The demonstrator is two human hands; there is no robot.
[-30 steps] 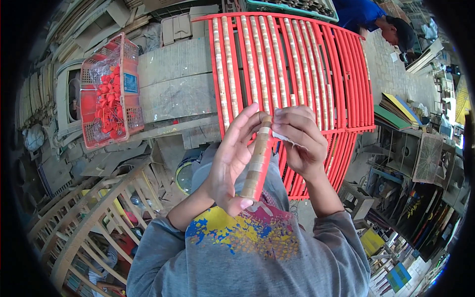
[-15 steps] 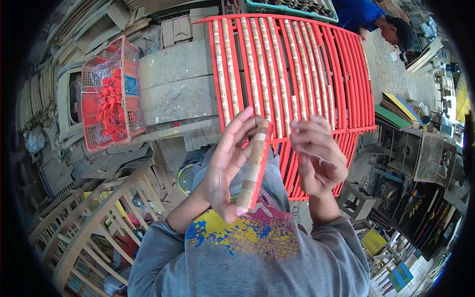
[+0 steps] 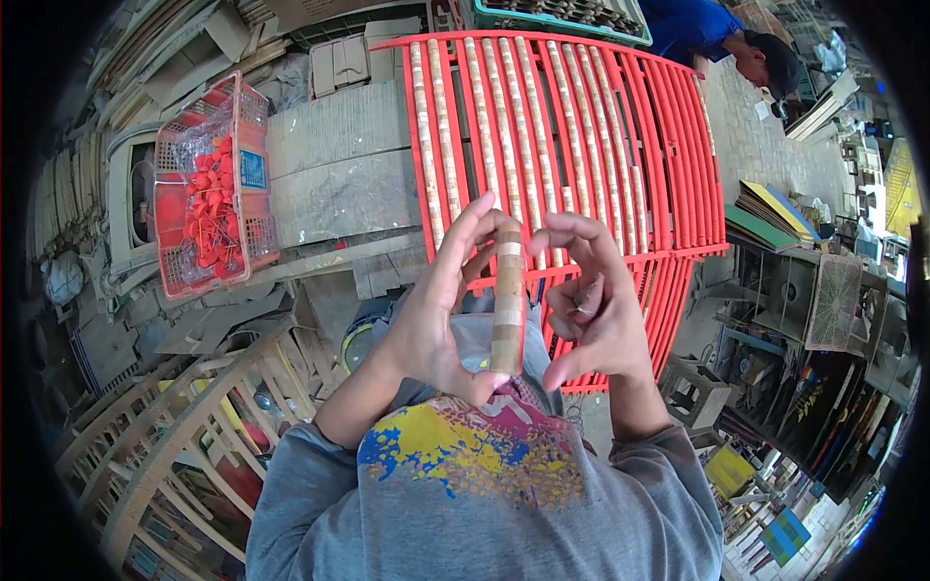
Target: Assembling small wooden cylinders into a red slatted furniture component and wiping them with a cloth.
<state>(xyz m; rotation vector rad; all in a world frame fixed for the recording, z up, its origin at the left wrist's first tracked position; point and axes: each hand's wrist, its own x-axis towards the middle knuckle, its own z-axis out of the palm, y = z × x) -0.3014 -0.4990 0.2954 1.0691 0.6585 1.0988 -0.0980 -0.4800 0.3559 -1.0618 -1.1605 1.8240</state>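
Note:
A short stack of small wooden blocks (image 3: pixel 507 302), in light and darker wood tones with red along one side, stands lengthwise before my chest. My left hand (image 3: pixel 433 315) grips it end to end, thumb under the near end and fingers at the far end. To its right, my right hand (image 3: pixel 610 324) is held with thumb and forefinger apart, curved toward the stack; I see nothing in it. Beyond my hands lies a red slatted rack (image 3: pixel 668 160), where long rows of similar wooden blocks (image 3: pixel 510 145) lie between the red bars.
Left of the rack, a red plastic basket (image 3: pixel 257 218) of red parts rests on a worn wooden bench (image 3: pixel 339 194). A slatted wooden frame (image 3: pixel 184 436) stands at lower left. At the far right, a person in blue (image 3: pixel 683 29) bends near the rack; coloured boards (image 3: pixel 775 213) lie closer.
The stack has turned more upright in my left hand. My right hand has come closer to it, its thumb and forefinger now spread. The view has shifted slightly.

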